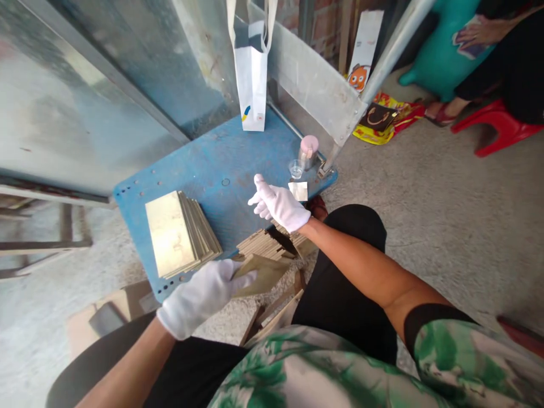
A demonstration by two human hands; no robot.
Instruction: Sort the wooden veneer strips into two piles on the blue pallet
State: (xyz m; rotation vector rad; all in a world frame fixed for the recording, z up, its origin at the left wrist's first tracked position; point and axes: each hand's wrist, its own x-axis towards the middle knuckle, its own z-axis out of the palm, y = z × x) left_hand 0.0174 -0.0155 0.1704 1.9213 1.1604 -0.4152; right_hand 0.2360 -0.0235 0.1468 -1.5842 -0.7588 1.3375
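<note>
My left hand [204,292], in a white glove, grips the edge of a thin brass-coloured plate [266,277] in front of my lap. The plate is tilted, with the thumb on top. My right hand [280,205], also in a white glove, hovers at the near edge of a blue table [199,161], fingers apart and holding nothing I can see. Left of it on the table lies a leaning stack of brass-coloured plates [170,235]. Close beyond the right hand is a small white square pad [299,191]. Below that hand, a row of thin strips [261,246] is partly hidden.
A clear cup [296,169] and a pink-lidded jar [309,150] stand near the table's right corner. A white paper bag [251,85] stands at the back, by a metal frame [391,56]. Another person's hand [482,37] and a red stool [495,127] are at upper right.
</note>
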